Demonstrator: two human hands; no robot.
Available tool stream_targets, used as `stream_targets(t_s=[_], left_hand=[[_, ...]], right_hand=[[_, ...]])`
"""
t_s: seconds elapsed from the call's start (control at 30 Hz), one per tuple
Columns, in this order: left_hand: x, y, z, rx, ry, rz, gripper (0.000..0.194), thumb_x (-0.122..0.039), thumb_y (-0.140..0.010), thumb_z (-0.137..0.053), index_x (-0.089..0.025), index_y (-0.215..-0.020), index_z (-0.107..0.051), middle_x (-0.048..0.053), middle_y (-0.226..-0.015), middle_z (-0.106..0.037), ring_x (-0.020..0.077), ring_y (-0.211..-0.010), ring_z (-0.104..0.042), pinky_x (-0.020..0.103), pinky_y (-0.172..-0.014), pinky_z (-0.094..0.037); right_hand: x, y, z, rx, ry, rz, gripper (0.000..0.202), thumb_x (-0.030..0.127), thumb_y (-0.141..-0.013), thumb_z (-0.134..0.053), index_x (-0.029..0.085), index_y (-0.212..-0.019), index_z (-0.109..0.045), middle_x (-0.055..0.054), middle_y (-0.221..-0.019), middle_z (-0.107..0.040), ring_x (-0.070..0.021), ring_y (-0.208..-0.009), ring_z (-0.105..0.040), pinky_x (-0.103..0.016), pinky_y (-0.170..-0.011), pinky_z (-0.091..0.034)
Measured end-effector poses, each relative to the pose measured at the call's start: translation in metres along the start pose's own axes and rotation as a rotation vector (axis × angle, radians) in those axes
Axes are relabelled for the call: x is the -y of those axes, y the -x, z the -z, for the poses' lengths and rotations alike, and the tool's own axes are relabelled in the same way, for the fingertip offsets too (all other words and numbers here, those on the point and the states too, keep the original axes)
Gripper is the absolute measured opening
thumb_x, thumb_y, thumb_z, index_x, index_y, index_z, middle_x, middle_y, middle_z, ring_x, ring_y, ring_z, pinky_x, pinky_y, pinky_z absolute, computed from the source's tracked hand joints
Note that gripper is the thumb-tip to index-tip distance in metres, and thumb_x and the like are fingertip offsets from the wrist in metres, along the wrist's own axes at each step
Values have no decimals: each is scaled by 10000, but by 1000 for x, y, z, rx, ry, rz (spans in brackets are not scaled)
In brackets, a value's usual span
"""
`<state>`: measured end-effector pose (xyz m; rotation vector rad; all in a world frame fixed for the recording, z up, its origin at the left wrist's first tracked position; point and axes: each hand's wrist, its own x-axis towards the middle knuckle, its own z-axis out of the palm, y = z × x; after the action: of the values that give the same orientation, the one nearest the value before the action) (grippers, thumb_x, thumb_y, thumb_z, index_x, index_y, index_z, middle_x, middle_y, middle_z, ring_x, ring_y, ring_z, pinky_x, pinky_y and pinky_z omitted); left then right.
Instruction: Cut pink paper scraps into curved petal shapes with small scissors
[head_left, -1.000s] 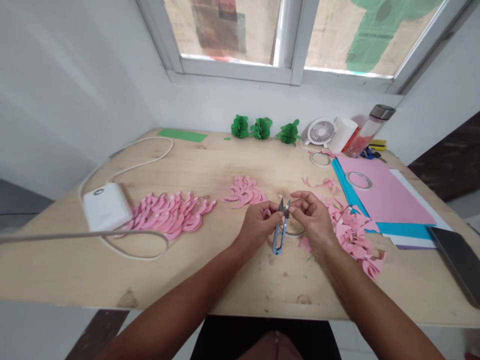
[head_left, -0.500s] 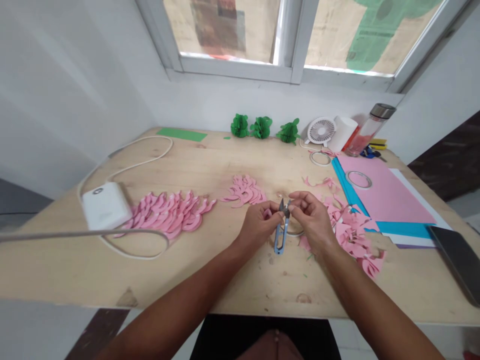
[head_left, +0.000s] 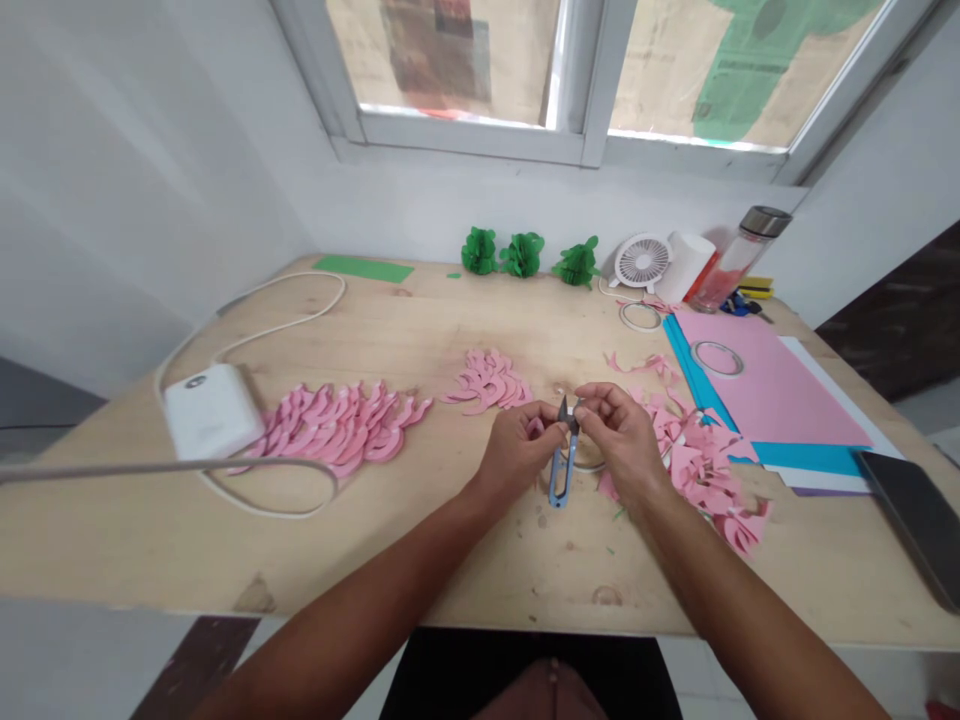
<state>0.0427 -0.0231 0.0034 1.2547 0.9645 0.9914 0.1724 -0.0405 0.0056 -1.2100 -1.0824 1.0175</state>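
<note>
Blue-handled thread snips (head_left: 562, 480) stand between my hands, blades up and handle loop down toward the table. My left hand (head_left: 517, 445) is closed, thumb and fingers pressed on the snips just below the blades; a bit of pink shows inside its curled fingers. Close beside the blades, my right hand (head_left: 621, 435) is in a pinch, its thumb tip at the metal; what it holds there is too small to make out. A ring-shaped tape roll (head_left: 589, 467) lies partly hidden under my hands. Just beyond, curved pink paper pieces (head_left: 491, 382) lie in a small pile.
More pink cutouts (head_left: 349, 425) lie left, beside a white power bank (head_left: 214, 412) with a cable. Pink scraps (head_left: 712, 465) crowd my right forearm. Further right are coloured sheets (head_left: 787, 400) and a phone (head_left: 911, 525). Green paper shapes (head_left: 523, 256), a fan (head_left: 643, 262) and a bottle (head_left: 742, 262) line the wall.
Both hands stay in nearly the same place. The snips and the fingertips at the blades have shifted only very slightly.
</note>
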Motion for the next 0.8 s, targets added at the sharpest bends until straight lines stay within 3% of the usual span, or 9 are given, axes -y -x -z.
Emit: stream_targets(t_s=[0.17,0.67,0.8], left_hand=[[-3,0,-1,-29,27,24,128,-268,-660,-609,-145,-627,-600,-59,-418,-431,45,-368,-329,177,-369,-234],[1,-1,0,-18,-28,6,117,-249,-649,-596,-142,-600,-596,-46,-462,-457,49,-400,-348,181,-392,-252],[0,0,0,-16,-41,11,122,-244,-652,-592,-139,-590,-587,-44,-479,-456,50,-419,-347,180,-402,-251]], right_hand=[[2,0,0,19,-38,4,211,314,-733,-622,187,-901,-613,16,-684,-574,-110,-630,-528,-234,-602,-425],[4,0,2,7,3,-75,140,306,-684,-644,177,-736,-627,12,-663,-590,-101,-576,-493,-224,-545,-376],[5,-1,4,-24,22,-51,131,285,-693,-638,180,-769,-619,16,-672,-588,-104,-594,-508,-225,-567,-390]])
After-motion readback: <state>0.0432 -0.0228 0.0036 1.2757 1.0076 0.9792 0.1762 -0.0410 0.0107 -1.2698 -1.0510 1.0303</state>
